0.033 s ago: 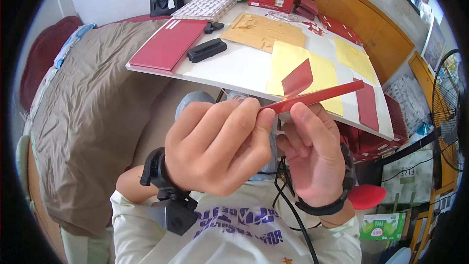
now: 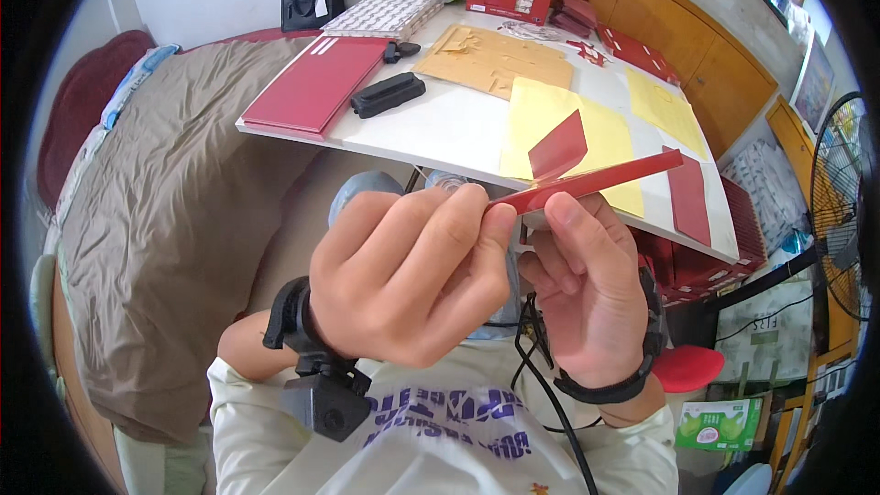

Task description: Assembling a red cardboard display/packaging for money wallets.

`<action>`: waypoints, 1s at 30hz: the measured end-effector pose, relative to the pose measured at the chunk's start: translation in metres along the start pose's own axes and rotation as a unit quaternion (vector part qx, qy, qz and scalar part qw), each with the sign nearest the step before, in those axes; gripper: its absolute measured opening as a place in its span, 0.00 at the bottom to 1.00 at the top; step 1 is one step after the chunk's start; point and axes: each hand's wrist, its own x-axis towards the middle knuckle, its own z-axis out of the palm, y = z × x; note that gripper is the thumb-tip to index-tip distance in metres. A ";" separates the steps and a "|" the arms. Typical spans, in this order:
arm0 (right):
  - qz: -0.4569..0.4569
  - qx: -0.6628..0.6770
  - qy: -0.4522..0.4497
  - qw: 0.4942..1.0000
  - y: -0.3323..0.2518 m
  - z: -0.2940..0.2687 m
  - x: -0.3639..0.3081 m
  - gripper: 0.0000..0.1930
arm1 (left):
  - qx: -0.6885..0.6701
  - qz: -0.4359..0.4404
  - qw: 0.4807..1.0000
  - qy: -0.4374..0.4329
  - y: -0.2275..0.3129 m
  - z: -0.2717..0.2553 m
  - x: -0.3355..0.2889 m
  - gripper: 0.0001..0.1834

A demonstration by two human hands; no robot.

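Note:
A folded piece of red card (image 2: 610,178) is held up in front of me, just off the near edge of the white table. It has a long narrow strip slanting up to the right and a flap (image 2: 561,148) standing up behind it. My left hand (image 2: 412,275) is closed, pinching the card's left end between thumb and fingers. My right hand (image 2: 594,293) grips it near the middle, thumb on the near side and fingers curled behind and below. The card's underside is partly hidden by my hands. Each wrist wears a black strap.
The white table (image 2: 458,124) bears yellow sheets (image 2: 541,115), a brown paper sheet (image 2: 490,57), a flat red card (image 2: 687,197), red boards (image 2: 316,82) and a black case (image 2: 389,94). A bed (image 2: 174,192) stands left, a fan (image 2: 839,211) right. Black cables (image 2: 559,403) hang by my lap.

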 end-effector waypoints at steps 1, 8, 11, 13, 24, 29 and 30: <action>-0.002 0.004 -0.001 1.000 0.000 -0.001 0.000 0.05 | 0.000 0.001 1.000 0.001 0.000 0.002 0.001 0.17; -0.011 -0.002 -0.004 1.000 0.000 -0.001 -0.002 0.05 | 0.044 0.037 0.995 0.078 -0.002 0.011 0.003 0.07; -0.008 -0.018 0.025 0.999 0.000 0.002 -0.004 0.05 | 0.047 0.038 0.995 0.082 -0.002 0.011 0.004 0.08; 0.009 -0.012 0.041 0.999 0.003 0.000 -0.006 0.05 | 0.048 0.038 0.995 0.081 -0.002 0.011 0.004 0.08; 0.078 0.028 0.095 0.992 0.004 -0.008 -0.028 0.13 | -0.019 0.013 1.000 -0.005 0.002 -0.004 0.003 0.16; 0.109 0.007 0.140 0.984 0.005 -0.010 -0.039 0.13 | -0.010 -0.001 1.000 0.005 -0.008 -0.008 0.002 0.17; -0.010 -0.061 0.125 0.990 0.004 -0.010 -0.041 0.12 | -0.020 0.000 1.000 -0.004 -0.007 -0.007 0.002 0.17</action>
